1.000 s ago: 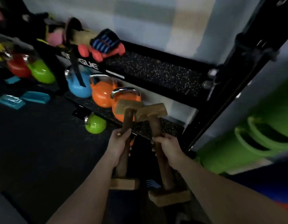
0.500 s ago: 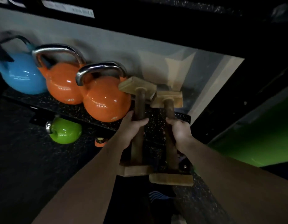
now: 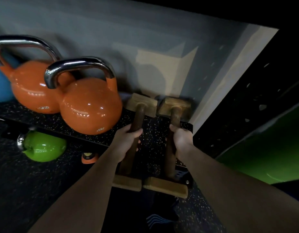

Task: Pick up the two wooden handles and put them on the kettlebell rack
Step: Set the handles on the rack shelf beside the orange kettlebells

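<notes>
Head view: left hand [image 3: 128, 142] was wrapped tight round the bar of the left wooden handle [image 3: 138, 118]; right hand [image 3: 181, 142] likewise closed on the right wooden handle [image 3: 174, 115]. Both lay side by side over the speckled shelf of the kettlebell rack [image 3: 150, 132], just beside the near orange kettlebell [image 3: 90, 105]. Far blocks looked at or near the shelf's back edge, though contact was unclear. Release remained.
</notes>
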Action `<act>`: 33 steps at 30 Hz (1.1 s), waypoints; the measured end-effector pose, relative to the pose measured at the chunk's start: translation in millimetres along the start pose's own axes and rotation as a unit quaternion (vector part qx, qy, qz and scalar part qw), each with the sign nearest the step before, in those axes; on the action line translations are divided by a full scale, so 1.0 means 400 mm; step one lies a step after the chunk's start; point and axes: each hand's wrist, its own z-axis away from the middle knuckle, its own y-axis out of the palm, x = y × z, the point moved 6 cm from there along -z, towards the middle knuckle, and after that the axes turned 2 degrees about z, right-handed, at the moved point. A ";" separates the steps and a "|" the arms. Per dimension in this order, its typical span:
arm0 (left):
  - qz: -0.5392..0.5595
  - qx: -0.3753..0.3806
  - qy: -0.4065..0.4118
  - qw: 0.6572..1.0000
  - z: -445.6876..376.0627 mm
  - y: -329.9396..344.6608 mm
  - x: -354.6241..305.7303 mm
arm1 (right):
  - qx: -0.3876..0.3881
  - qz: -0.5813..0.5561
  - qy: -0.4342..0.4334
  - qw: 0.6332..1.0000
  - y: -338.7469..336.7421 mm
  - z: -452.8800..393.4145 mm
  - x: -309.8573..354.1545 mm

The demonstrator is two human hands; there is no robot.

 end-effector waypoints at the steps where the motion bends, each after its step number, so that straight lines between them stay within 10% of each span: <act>1: -0.001 -0.014 0.007 1.000 -0.012 -0.004 -0.008 | -0.001 0.000 0.002 1.000 0.003 -0.008 0.001; 15: -0.131 -0.128 0.011 0.983 -0.110 -0.018 -0.011 | -0.023 0.019 0.003 1.000 0.019 -0.057 -0.017; 22: -0.430 -0.142 0.035 0.891 -0.108 0.039 -0.052 | -0.083 0.195 -0.039 0.976 0.062 -0.057 0.002; 33: -0.424 -0.126 0.039 0.896 -0.073 0.003 -0.069 | -0.065 0.333 -0.114 0.934 0.013 -0.042 -0.019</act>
